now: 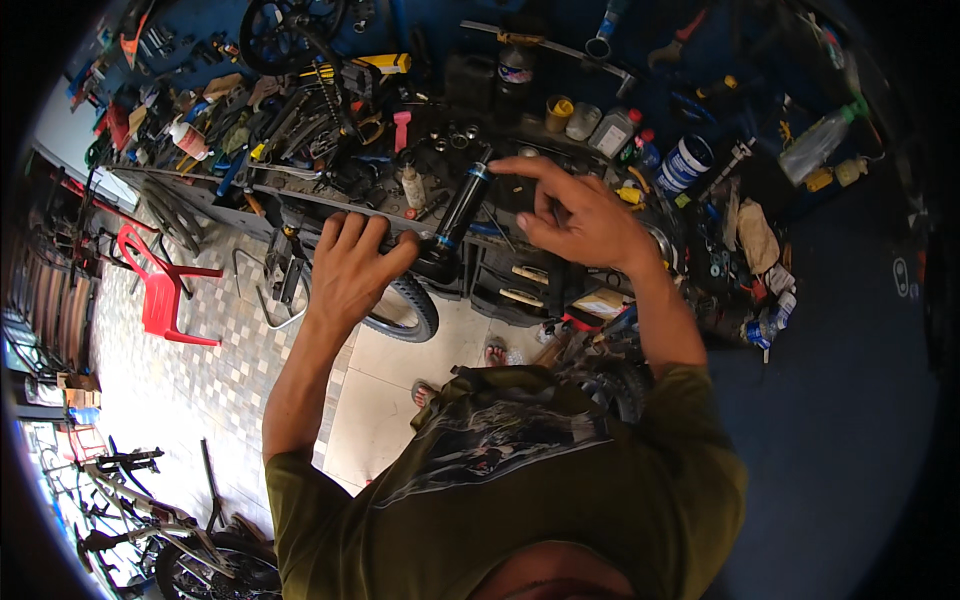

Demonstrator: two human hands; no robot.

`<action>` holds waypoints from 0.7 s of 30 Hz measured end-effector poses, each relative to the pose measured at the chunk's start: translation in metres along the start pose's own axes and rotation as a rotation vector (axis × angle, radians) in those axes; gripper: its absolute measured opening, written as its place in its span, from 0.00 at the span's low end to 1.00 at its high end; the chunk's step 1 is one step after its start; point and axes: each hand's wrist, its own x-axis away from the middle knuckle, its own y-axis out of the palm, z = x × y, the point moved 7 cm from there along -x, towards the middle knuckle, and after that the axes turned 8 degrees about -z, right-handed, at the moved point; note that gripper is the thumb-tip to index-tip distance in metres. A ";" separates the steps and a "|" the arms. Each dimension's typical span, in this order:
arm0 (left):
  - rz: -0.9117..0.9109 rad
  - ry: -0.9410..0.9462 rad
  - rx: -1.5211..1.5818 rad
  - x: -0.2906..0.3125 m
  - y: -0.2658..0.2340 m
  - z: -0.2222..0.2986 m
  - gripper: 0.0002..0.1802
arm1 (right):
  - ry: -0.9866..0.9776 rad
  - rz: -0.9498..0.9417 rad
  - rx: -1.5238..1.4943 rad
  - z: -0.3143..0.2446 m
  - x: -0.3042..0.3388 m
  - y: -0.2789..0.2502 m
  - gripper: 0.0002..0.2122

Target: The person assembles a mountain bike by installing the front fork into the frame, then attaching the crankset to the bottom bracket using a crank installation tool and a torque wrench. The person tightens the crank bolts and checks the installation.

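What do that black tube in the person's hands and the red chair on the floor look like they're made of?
The black tube looks like metal: a smooth, dark, slightly glossy cylinder with blue rings, gripped at its lower end by the left hand, the right hand by its top. The red chair looks like moulded plastic, uniform in colour with thin, one-piece legs.

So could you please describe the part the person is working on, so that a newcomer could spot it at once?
Start at the cluttered workbench along the blue wall. At its front edge, between the left hand and right hand, stands a black shock absorber. Its slim tube shape and blue rings set it apart.
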 end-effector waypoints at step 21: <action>-0.007 -0.133 0.165 0.018 0.010 -0.013 0.21 | -0.078 0.110 0.763 -0.027 -0.032 0.009 0.36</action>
